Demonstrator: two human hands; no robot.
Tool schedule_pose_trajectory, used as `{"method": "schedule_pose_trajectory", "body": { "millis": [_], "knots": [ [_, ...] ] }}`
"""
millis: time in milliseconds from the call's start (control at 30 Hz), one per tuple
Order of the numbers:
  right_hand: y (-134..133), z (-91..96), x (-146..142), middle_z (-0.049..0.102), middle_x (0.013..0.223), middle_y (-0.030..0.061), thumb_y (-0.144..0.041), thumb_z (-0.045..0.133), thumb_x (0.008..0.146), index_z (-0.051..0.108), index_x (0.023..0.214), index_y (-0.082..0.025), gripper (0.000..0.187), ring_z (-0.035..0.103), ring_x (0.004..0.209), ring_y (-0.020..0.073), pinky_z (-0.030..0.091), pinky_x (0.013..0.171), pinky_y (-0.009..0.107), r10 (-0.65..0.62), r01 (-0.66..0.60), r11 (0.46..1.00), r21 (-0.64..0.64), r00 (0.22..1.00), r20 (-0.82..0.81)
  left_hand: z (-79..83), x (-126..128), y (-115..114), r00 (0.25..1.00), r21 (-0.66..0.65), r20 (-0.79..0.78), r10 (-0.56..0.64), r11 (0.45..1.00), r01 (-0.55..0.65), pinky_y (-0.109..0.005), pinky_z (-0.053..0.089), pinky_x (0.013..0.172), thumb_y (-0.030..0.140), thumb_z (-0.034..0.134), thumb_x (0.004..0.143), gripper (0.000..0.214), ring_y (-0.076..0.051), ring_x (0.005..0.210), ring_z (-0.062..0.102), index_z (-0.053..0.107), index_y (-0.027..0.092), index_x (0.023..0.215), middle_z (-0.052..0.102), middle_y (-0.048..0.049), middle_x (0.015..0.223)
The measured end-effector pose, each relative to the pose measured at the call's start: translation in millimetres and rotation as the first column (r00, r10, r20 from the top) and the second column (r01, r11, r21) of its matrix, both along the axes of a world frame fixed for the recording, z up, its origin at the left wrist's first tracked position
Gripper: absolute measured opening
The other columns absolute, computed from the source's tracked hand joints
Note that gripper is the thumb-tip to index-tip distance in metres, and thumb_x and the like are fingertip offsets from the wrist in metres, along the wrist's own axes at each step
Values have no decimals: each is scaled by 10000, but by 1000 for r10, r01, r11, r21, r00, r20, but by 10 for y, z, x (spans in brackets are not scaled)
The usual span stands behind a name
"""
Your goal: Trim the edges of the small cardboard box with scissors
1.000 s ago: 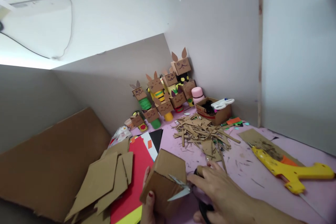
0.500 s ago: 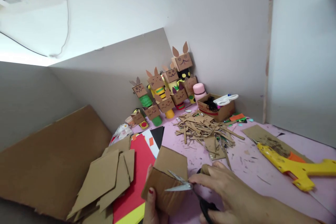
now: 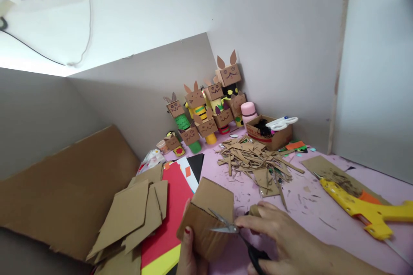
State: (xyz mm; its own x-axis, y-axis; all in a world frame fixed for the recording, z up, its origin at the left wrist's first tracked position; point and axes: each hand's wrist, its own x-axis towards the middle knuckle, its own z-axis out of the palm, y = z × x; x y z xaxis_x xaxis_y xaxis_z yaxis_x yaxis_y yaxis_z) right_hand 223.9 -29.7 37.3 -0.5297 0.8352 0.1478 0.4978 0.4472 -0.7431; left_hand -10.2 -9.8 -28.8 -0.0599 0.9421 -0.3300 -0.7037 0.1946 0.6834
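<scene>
Your left grip (image 3: pixel 191 255), partly hidden behind the box (image 3: pixel 204 228), holds it; your right grip (image 3: pixel 276 231) holds scissors (image 3: pixel 232 228), partly covering them.

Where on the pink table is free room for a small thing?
Between the right hand and yellow plastic glue gun, among tiny dark slivers; narrowly, between black paper and brown cardboard scrap heap. Crowded: left, with brown cardboard sheets; back, with cardboard figures.

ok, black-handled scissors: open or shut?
Open: the scissors have their two blades spread in a V, in front of the cardboard box.
</scene>
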Motion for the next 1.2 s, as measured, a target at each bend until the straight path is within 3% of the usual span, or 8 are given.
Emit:
{"method": "schedule_pose_trajectory", "body": {
  "millis": [300, 567, 633, 700, 767, 833, 1000, 1200],
  "knots": [
    [70, -183, -85, 660, 838, 24, -339, 773, 610, 682, 863, -193, 306, 576, 768, 214, 417, 679, 292, 53, -65, 994, -83, 988, -148, 19, 49, -8, 998, -32, -22, 61, 998, -61, -455, 470, 950, 444, 725, 689, 624, -317, 1050, 645, 569, 256, 1263, 752, -90, 1015],
    [45, -197, -76, 634, 945, 129, -361, 730, 638, 677, 1078, -179, 479, 563, 898, 314, 332, 896, 525, -37, 52, 996, 78, 983, -180, 62, 44, 6, 997, 3, 10, 76, 997, -76, -424, 514, 901, 397, 639, 791, 490, -299, 908, 706, 598, 199, 1237, 779, -110, 842],
    [42, -206, -71, 626, 948, 104, -406, 705, 670, 651, 1096, -213, 471, 560, 911, 295, 382, 853, 468, -92, 59, 995, -85, 879, -467, 73, 31, 25, 990, 55, 21, 143, 988, -144, -391, 521, 894, 320, 575, 854, 436, -250, 822, 728, 560, 213, 1276, 781, -95, 866],
    [53, -208, -60, 616, 962, 70, -485, 634, 749, 601, 1123, -256, 440, 561, 941, 265, 424, 806, 409, -213, -70, 942, -329, 632, -745, 88, 25, 36, 980, 89, 43, 194, 976, -197, -352, 524, 889, 239, 523, 888, 421, -205, 752, 735, 524, 231, 1309, 784, -74, 878],
    [75, -193, -40, 603, 986, 50, -518, 598, 788, 551, 1156, -288, 437, 557, 974, 246, 455, 737, 362, -357, -246, 850, -465, 380, -853, 112, 31, 34, 977, 84, 55, 205, 974, -209, -335, 529, 880, 216, 507, 897, 439, -191, 717, 736, 492, 228, 1336, 786, -70, 863],
    [100, -165, -18, 597, 992, 35, -442, 684, 738, 541, 1151, -296, 461, 553, 982, 233, 463, 679, 322, -454, -330, 790, -516, 250, -855, 143, 44, 23, 979, 57, 51, 200, 978, -202, -336, 536, 869, 232, 510, 898, 458, -197, 704, 737, 468, 219, 1354, 787, -71, 829],
    [126, -118, -11, 643, 892, -12, -115, 774, 532, 596, 1018, -236, 532, 575, 873, 148, 422, 756, 246, -542, -326, 738, -591, 237, -807, 185, 69, 7, 978, 67, 73, 193, 978, -198, -305, 539, 857, 223, 481, 912, 413, -176, 700, 735, 509, 250, 1323, 788, -55, 843],
    [90, -99, -22, 658, 878, -6, -62, 702, 508, 581, 1028, -210, 554, 565, 819, 127, 416, 653, 205, -499, -348, 740, -576, 290, -817, 145, 44, 18, 981, 65, 71, 179, 981, -184, -300, 545, 844, 249, 480, 914, 340, -177, 712, 735, 605, 238, 1229, 786, -68, 850]
  ]
}}
